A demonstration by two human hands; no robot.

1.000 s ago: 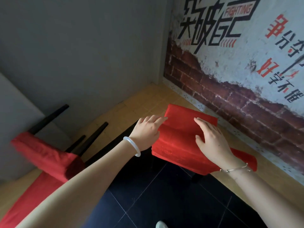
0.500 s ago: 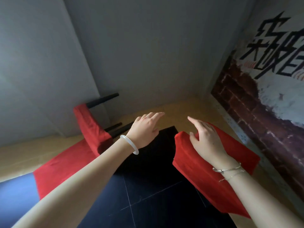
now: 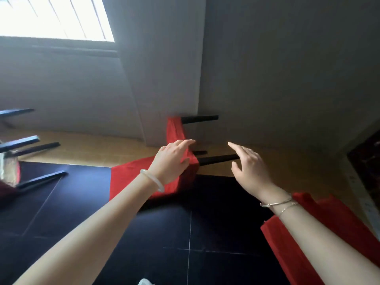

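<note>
A red-covered chair with black legs lies on its side on the floor, its legs pointing right. My left hand is in front of its red seat with fingers stretched out; whether it touches the fabric I cannot tell. My right hand hovers open beside the lower black leg, holding nothing. A second red chair cover shows at the lower right, partly behind my right forearm.
Dark floor tiles spread below, with a strip of light wood floor along the grey wall. Another overturned chair with dark legs lies at the far left. A bright window is at top left.
The view swung left, away from the painted brick wall. Both hands left the red chair on the right and moved to the overturned red chair by the grey wall.
</note>
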